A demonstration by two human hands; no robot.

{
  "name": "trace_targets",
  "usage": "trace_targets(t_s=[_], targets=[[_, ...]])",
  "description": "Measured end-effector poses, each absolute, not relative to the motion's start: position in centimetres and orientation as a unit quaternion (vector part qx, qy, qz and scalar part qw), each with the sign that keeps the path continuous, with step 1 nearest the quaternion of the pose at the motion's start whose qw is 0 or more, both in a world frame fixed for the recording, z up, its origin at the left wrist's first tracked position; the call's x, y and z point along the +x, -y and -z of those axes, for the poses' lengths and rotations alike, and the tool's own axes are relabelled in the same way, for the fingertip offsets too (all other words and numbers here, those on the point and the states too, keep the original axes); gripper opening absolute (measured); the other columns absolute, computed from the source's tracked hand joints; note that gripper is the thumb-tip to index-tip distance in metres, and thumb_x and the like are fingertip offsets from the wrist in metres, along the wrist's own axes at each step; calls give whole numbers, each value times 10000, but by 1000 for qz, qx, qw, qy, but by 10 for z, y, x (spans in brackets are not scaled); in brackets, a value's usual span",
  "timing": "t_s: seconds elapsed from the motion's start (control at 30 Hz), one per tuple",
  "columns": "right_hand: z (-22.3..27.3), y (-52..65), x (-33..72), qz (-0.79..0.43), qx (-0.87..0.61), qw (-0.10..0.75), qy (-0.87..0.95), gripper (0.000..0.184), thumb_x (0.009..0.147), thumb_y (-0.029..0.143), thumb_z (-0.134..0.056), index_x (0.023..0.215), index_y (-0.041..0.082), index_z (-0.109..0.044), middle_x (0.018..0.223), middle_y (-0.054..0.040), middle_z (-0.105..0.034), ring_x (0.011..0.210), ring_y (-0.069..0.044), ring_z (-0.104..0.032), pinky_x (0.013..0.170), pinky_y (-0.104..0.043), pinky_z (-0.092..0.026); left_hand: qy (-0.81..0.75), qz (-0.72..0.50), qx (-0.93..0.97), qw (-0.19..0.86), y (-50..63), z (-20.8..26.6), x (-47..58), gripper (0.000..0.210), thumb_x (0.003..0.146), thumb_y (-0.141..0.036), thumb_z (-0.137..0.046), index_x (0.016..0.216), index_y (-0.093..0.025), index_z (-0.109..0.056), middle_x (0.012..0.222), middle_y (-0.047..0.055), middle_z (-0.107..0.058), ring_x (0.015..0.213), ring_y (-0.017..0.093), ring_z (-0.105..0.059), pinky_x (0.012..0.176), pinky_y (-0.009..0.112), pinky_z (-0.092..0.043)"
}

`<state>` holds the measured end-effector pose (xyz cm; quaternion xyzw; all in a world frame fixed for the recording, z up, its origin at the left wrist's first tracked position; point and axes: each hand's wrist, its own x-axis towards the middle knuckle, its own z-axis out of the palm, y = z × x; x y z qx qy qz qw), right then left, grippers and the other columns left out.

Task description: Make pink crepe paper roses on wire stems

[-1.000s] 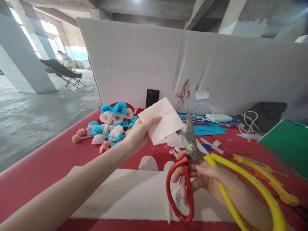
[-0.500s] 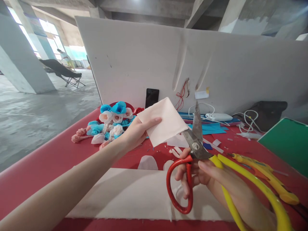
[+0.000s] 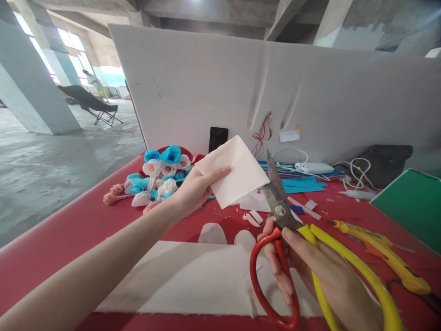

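Pinched in my left hand (image 3: 196,188) is a folded sheet of cream paper (image 3: 237,170), its thumb lying across the front. My right hand (image 3: 320,271) grips a pair of scissors (image 3: 279,209) with one red and one yellow handle. The scissor blades stand partly apart; one meets the paper's lower right corner and the other points up in front of it. Below both hands a long cream paper strip (image 3: 179,276) lies on the red table (image 3: 117,220). Rounded cream petal pieces (image 3: 212,233) lie just behind the strip.
Blue, white and pink paper flowers (image 3: 161,174) are heaped at the left. A phone (image 3: 218,139) leans on the white board (image 3: 193,82). At the right are a yellow glue gun (image 3: 382,248), a green board (image 3: 413,207), a white power strip (image 3: 313,168) and paper scraps.
The scissor blades have closed partway, with the free blade swinging left toward the paper. The red handle has moved right, closer to the yellow one. The left hand is nearly still.
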<state>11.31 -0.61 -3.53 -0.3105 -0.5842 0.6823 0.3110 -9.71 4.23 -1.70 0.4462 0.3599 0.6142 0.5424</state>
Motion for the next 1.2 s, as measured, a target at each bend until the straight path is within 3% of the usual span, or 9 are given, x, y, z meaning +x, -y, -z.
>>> trace_targets(t_s=[0.2,0.33,0.43,0.53,0.63,0.9,1.2], targets=[[33,10,110,-684,-346,310,563,371,859,538,-417,931,187,-514,547,40,-446,373,-35,-353,349,-153,-303,-361,-608,450,545,-40,15,-97,518,745,-224,-665,1233,-258,-497,976,35,-702,890,184,-655,721,217,-550],[32,9,111,-717,-308,273,562,317,859,488,-461,850,177,-523,604,26,-478,469,-48,-448,453,-156,-425,-366,-612,443,543,-39,14,-96,474,736,-219,-666,1191,-241,-535,971,45,-701,879,193,-656,743,242,-548],[38,9,113,-747,-258,259,555,247,881,401,-443,924,179,-541,724,-13,-530,575,-100,-541,533,-228,-510,-367,-614,445,539,-39,13,-97,412,717,-217,-678,1118,-203,-586,944,57,-702,878,208,-654,780,275,-541],[42,13,115,-758,-244,255,548,230,897,313,-400,1051,193,-522,811,-35,-542,627,-111,-557,578,-244,-517,-376,-615,445,531,-40,12,-100,382,685,-230,-704,1053,-177,-614,930,65,-702,922,219,-639,771,256,-534],[39,17,116,-753,-256,243,555,242,894,274,-397,1090,195,-515,773,-33,-540,661,-114,-547,625,-238,-504,-382,-606,453,530,-40,11,-103,362,663,-232,-719,1008,-169,-630,931,70,-703,936,227,-633,706,220,-535],[43,14,115,-759,-245,269,540,188,890,270,-414,965,175,-558,762,-29,-540,642,-105,-541,585,-223,-499,-359,-567,501,547,-36,10,-103,318,683,-223,-699,994,-172,-661,917,73,-711,798,212,-668,611,217,-544],[43,12,111,-748,-276,267,541,298,887,411,-413,1040,175,-513,743,-19,-543,495,-86,-536,483,-219,-495,-377,-552,502,549,-33,8,-102,156,678,-209,-700,830,-175,-694,833,57,-719,690,183,-662,614,240,-538]])
